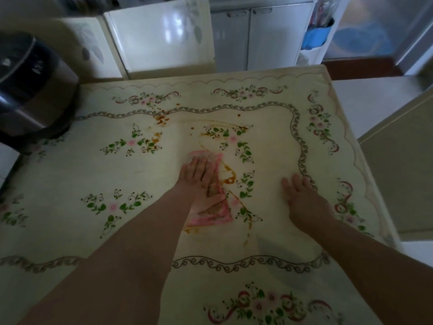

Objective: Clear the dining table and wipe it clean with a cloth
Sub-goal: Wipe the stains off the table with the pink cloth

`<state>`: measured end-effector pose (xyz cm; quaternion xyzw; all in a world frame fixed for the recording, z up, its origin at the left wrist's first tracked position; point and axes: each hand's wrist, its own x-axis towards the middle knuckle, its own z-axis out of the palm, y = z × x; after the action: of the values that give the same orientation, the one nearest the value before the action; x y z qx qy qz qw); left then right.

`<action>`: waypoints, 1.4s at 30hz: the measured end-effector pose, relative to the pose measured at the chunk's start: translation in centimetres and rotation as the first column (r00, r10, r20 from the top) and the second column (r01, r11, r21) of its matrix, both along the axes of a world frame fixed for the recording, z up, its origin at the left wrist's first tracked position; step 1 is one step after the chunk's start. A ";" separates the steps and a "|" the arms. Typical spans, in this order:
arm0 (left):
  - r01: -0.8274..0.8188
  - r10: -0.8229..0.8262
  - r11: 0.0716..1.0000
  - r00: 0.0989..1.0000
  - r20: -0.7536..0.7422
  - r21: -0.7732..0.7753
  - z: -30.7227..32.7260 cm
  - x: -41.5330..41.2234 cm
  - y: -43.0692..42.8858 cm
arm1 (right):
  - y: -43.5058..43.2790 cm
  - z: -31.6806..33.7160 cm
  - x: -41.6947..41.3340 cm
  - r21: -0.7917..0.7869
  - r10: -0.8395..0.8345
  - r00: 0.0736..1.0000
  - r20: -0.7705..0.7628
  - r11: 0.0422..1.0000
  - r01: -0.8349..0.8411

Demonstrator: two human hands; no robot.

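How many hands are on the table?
2. The left hand presses flat on the pink cloth mid-table; the right hand lies flat on the table, to its right. None seem hidden.

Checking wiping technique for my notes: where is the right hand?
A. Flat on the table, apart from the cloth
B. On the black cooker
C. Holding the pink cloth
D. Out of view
A: the right hand lies flat on the table, apart from the pink cloth, which the left hand presses down.
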<state>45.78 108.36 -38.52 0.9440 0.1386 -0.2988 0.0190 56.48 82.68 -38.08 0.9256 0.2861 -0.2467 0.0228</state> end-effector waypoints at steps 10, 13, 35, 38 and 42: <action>0.098 -0.097 0.995 0.991 0.087 -0.010 -0.7 1.2 -6.4 | -0.8 0.7 1.7 0.011 0.085 0.995 -0.061 0.996 -0.084; 0.120 -0.118 0.993 0.986 0.114 -0.008 -0.8 1.2 -8.6 | -1.5 0.9 2.0 0.062 0.078 0.991 -0.111 0.995 -0.072; -0.077 0.075 0.997 0.928 0.365 -0.010 0.4 -4.2 -26.2 | -13.2 1.8 -0.8 0.162 0.118 0.990 -0.082 0.981 -0.104; -0.291 0.337 0.941 0.852 0.400 -0.174 1.5 -4.6 -27.3 | -13.6 1.9 -1.0 0.114 0.179 0.978 -0.111 0.979 -0.166; -0.500 0.976 0.124 0.216 0.016 -0.857 5.0 -4.1 -26.7 | -14.1 2.6 -0.5 0.078 0.265 0.958 -0.108 0.963 -0.258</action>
<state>41.68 81.64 -33.56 0.6544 0.4866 0.0502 0.5766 55.95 68.55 -35.51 0.8639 0.4144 -0.2862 0.0091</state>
